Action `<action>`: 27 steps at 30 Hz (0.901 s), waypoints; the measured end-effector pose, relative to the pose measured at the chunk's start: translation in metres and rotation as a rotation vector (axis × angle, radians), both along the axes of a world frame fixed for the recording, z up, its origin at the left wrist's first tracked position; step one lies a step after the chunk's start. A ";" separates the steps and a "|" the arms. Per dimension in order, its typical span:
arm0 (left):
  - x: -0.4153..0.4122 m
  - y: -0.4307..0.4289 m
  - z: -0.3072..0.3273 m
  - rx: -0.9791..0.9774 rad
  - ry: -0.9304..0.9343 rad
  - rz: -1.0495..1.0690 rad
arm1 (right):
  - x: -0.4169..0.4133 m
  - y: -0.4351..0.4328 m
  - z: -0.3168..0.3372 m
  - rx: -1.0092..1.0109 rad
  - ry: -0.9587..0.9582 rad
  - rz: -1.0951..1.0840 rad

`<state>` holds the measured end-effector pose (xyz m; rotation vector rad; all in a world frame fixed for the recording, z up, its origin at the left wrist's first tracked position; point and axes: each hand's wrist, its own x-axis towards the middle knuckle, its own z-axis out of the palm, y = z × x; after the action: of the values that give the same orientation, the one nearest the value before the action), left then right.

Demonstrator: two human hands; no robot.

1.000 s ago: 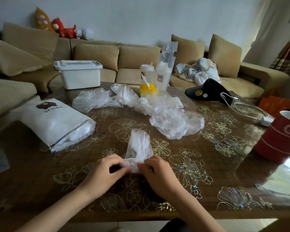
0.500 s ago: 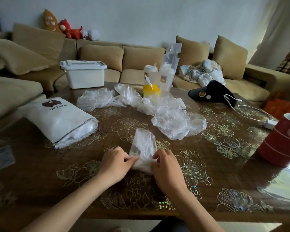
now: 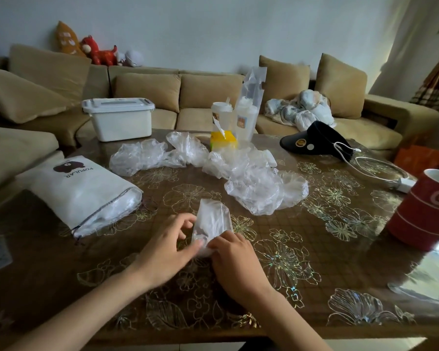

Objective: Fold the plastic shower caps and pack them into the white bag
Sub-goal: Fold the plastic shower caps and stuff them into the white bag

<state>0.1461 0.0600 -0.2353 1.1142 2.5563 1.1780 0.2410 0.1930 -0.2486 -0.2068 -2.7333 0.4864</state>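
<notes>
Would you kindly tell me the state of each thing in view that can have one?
folded shower cap: folded into a narrow strip, near end held by both hands
left hand: pinches the cap's near end
right hand: grips the cap's near end
white bag: lying flat, mouth open, plastic inside
loose shower caps: unfolded, crumpled
storage box: lid on
red mug: upright

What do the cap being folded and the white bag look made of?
The shower cap looks like thin clear plastic film, glossy: it crinkles, catches light and is see-through. The white bag seems matte cloth, woven or non-woven, with a stitched mouth hem; exact textile unclear.
</notes>
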 end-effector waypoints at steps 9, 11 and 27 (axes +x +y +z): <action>-0.008 -0.012 -0.028 0.057 0.289 -0.123 | -0.005 0.013 0.011 -0.228 -0.048 0.090; -0.009 -0.013 -0.031 0.094 0.247 -0.055 | -0.007 0.016 0.011 -0.265 -0.054 0.090; -0.012 0.016 -0.040 0.090 0.209 0.285 | -0.042 0.013 0.009 -0.152 -0.100 -0.279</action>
<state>0.1346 0.0760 -0.2752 0.9589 2.9276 1.3116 0.1987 0.2062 -0.2391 -0.6578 -2.7028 0.6178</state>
